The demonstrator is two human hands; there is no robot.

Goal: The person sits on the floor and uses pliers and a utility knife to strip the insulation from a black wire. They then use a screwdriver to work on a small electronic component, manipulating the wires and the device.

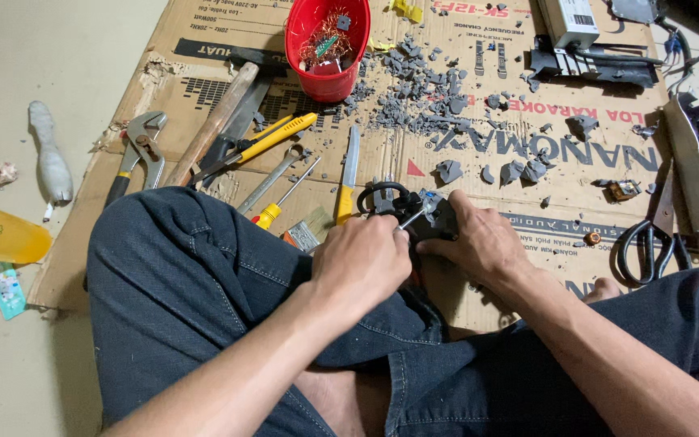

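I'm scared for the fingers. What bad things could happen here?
The left hand drives a metal tool tip into a small dark part that the right hand steadies close by; a slip might jab those fingers. Grey broken chips on the cardboard suggest that bits could fly up. Scissors lie near the right knee, easy to bump.

Red bucket (321, 44), brown cardboard (527, 170) w/ red + black print, grey plastic bits (422, 89), yellow-handled pliers (273, 136), black scissors (649, 243), dark blue jeans (196, 283), orange bag (2, 235)
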